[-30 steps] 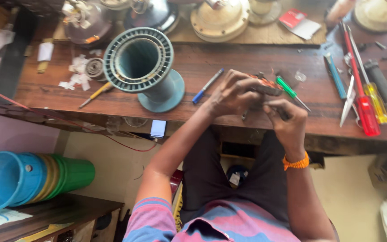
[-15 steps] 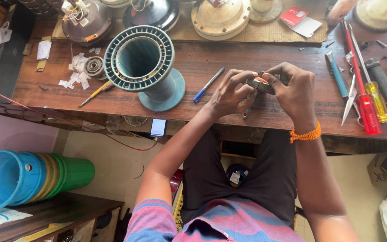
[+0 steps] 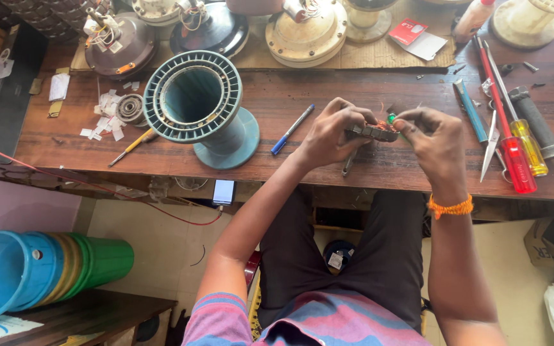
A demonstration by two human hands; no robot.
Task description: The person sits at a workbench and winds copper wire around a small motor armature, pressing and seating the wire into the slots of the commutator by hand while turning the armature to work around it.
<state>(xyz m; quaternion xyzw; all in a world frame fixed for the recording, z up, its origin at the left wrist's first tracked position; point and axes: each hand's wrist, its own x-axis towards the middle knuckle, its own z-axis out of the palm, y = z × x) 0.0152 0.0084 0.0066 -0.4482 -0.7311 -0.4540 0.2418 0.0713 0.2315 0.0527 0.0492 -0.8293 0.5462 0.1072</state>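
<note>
A small dark rectangular metal part with copper-coloured wire [image 3: 372, 132] is held above the front edge of the brown wooden workbench [image 3: 277, 102], pinched between both hands. The left hand [image 3: 331, 136] is closed on its left end; the right hand [image 3: 436, 142] grips its right end. A blue pen [image 3: 292, 129] lies just left, beside a teal ribbed plastic spool [image 3: 201, 106].
</note>
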